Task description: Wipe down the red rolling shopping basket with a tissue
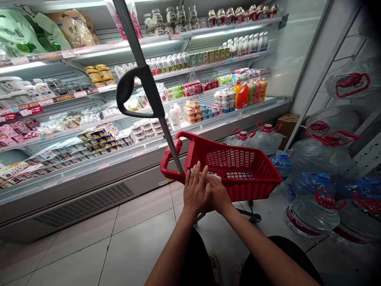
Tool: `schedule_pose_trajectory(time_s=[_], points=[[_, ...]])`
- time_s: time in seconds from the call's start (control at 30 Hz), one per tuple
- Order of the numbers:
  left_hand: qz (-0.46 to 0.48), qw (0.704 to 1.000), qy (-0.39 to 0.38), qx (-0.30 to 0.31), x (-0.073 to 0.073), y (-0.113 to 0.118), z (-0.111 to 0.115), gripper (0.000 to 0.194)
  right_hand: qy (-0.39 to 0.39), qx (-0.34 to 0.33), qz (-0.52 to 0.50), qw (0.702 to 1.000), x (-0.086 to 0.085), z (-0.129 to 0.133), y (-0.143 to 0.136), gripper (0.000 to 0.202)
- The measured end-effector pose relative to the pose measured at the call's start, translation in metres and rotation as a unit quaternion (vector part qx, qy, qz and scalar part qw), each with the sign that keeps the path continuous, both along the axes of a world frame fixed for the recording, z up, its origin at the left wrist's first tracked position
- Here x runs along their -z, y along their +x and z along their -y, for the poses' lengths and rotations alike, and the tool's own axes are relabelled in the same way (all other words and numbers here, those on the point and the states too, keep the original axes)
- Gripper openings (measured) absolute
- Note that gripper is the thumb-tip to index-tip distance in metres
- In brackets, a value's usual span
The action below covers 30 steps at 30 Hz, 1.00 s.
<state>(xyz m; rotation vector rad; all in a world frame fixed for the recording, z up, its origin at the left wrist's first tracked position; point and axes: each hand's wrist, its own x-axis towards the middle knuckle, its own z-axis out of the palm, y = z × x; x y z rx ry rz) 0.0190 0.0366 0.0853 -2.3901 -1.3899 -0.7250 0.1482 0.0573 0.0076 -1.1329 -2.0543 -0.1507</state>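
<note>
A red shopping basket [253, 186] on wheels stands in front of me, its side walls pierced with slots. From its near end a long grey pole rises up and left, carrying a black looped handle [151, 93]. At the basket's near rim is my left hand [195, 188], fingers stretched out and pointing up. My right hand [218, 193] meets it from the right, its fingers bent and partly hidden behind the left hand. Just past the right fingers a small white piece [218, 178] shows; whether it is held cannot be made out.
An open fridge case [143, 165] with dairy tubs, bottles and pouches runs along the left and front. At right stand large water jugs [312, 214] with red handles, some stacked on a rack. A cardboard box [288, 127] sits behind them. Tiled floor [137, 242] lies below.
</note>
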Motion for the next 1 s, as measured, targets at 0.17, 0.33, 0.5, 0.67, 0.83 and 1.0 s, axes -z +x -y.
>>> schedule_pose_trajectory(time_s=[0.17,0.33,0.5,0.67,0.83,1.0], points=[[-0.008,0.999,0.024,-0.02,0.01,-0.007,-0.009,0.064,0.001,0.089,0.032,0.995,0.028,0.025,0.087,0.077],[-0.009,0.998,0.04,-0.037,0.017,0.001,-0.008,0.05,-0.006,0.188,0.047,0.981,0.05,0.045,0.151,0.077],[0.007,0.999,0.019,-0.028,0.017,0.02,-0.001,0.053,0.007,0.181,0.024,0.983,0.039,0.036,0.1,0.075],[0.02,1.0,0.002,-0.019,0.011,0.023,0.005,0.067,0.007,0.055,-0.017,0.998,0.015,0.015,0.006,0.071],[0.008,1.0,0.008,-0.023,0.012,0.003,-0.002,0.071,0.031,0.049,0.028,0.998,0.023,0.015,0.024,0.074],[0.005,0.998,0.022,-0.054,0.023,-0.016,-0.017,0.061,0.021,0.143,0.101,0.984,0.055,0.045,0.115,0.083]])
